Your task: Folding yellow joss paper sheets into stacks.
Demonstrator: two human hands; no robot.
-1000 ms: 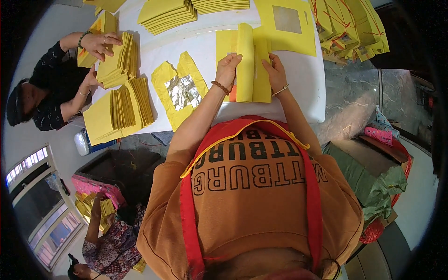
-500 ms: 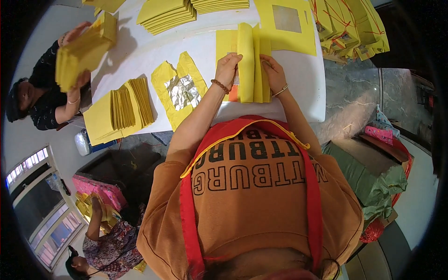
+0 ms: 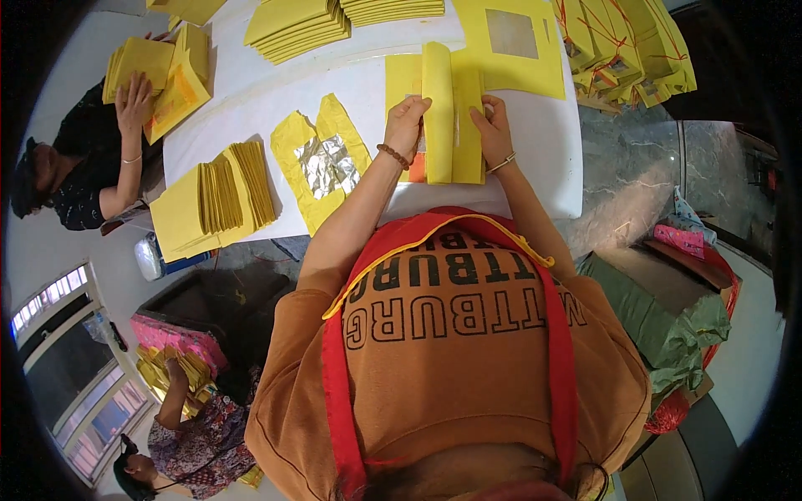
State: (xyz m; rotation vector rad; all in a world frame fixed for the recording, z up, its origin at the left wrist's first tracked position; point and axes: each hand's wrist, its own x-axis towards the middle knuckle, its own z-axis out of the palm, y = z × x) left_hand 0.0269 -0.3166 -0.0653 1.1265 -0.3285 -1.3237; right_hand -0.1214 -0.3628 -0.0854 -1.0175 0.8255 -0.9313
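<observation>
A folded yellow paper sheet (image 3: 438, 125) lies in front of me near the table's front edge, its left flap raised and curling over. My left hand (image 3: 405, 127) is closed on the raised flap, thumb over its edge. At the other side, my right hand (image 3: 494, 129) pinches the right edge of the same paper, with some fingers hidden. Beneath its left side, a patch of orange and part of another yellow layer show. Left of my left forearm lies a creased yellow paper piece (image 3: 359, 142) with a silver foil square (image 3: 330, 164).
Folded yellow paper stacks lie on the white table (image 3: 547, 159): one at left (image 3: 242, 184), others at the far side (image 3: 296, 29). A flat sheet (image 3: 547, 63) lies far right, beside yellow bags with red cords (image 3: 606, 37). One co-worker's hand (image 3: 134, 104) touches folded papers; another person sits lower left.
The paper's raised flap has settled leftward, leaving the right part flatter. My right hand's fingers have shifted slightly. The co-worker at left has lowered the lifted yellow papers to the table.
</observation>
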